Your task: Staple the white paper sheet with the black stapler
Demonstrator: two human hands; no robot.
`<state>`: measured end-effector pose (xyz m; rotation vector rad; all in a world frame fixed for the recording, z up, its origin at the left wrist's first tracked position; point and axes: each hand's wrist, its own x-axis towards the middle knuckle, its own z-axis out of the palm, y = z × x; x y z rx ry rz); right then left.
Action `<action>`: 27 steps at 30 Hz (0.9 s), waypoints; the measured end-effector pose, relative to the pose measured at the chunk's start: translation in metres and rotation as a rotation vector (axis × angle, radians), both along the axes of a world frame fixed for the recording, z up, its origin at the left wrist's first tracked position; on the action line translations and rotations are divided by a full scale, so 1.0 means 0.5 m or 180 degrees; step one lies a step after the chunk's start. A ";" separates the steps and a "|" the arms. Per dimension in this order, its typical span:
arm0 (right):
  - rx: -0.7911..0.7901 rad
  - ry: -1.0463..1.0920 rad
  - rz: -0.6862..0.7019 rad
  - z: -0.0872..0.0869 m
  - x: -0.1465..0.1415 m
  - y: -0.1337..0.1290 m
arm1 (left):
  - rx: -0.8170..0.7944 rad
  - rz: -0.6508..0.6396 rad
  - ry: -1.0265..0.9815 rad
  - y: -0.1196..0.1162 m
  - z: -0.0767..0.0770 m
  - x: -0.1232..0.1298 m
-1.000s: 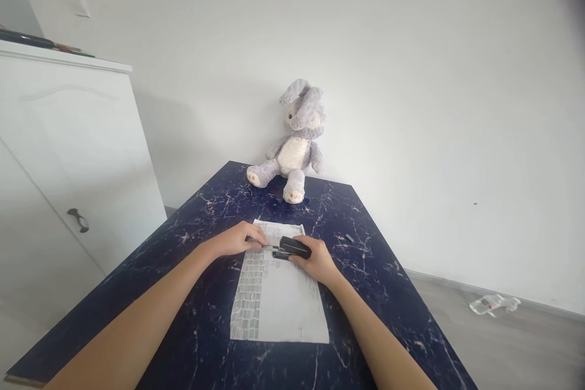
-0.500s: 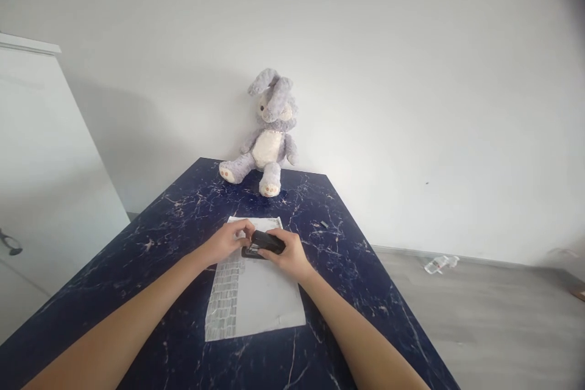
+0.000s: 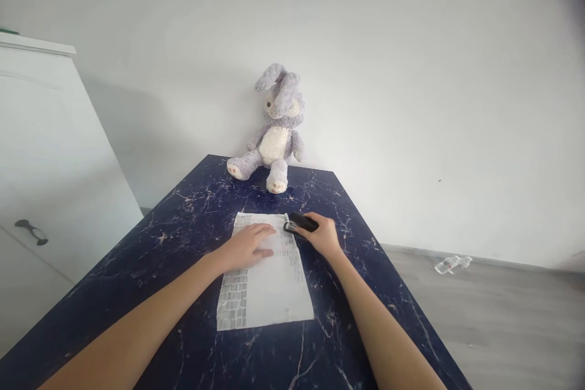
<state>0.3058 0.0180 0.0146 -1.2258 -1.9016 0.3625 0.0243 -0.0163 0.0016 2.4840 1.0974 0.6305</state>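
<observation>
A black stapler (image 3: 302,223) is in my right hand (image 3: 325,234), with the fingers wrapped round its body. Its front end points left, at the upper right corner of a sheet of paper (image 3: 269,292); whether the paper's edge lies between its jaws I cannot tell. The sheet has rows of print down its left side and lies flat on the dark blue marbled table (image 3: 192,292). My left hand (image 3: 247,247) rests flat on the paper's upper left part, fingers stretched out and holding nothing.
A grey plush rabbit (image 3: 276,134) sits at the table's far end against the wall. To the left stands a white cabinet (image 3: 59,134) with a dark handle (image 3: 31,231). A clear plastic piece (image 3: 450,264) lies on the floor at right.
My right hand has carried the stapler right to the paper's upper right corner. My left hand has come off the stapler and spread onto the sheet. The view has shifted slightly.
</observation>
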 end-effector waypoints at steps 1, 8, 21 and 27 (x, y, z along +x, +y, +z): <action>-0.0041 -0.0049 -0.0111 -0.001 0.020 0.009 | -0.0025 -0.0067 0.0163 -0.003 -0.008 0.001; -0.0515 -0.0358 0.0272 -0.004 0.089 0.032 | -0.0050 0.0040 0.0558 0.010 -0.030 -0.027; -0.1007 -0.0586 0.1406 0.037 0.040 -0.008 | -0.0242 -0.0583 0.0375 -0.018 -0.001 0.011; -0.0859 -0.0714 0.1319 0.045 0.015 -0.027 | -0.0390 -0.0912 0.0436 -0.022 0.018 0.004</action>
